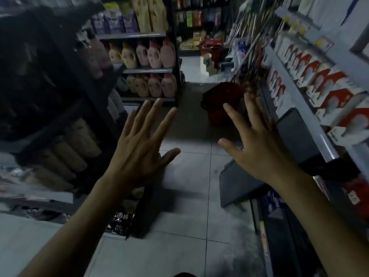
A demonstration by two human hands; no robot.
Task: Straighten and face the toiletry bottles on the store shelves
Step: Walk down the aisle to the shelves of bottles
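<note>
My left hand [139,144] and my right hand [257,142] are both held out over the aisle floor, fingers spread and straight, holding nothing. Tan bottles [67,148] lie in rows on the dark shelf at my left, below and left of my left hand. Further down the aisle, pink and yellow jugs [151,54] stand upright on the shelves of a rack. Neither hand touches any bottle.
White and red boxes [323,80] fill the shelves on the right. A red shopping basket [221,102] sits on the floor ahead, with broom handles [251,47] leaning above it. A grey shelf panel [237,184] juts into the tiled aisle [189,206].
</note>
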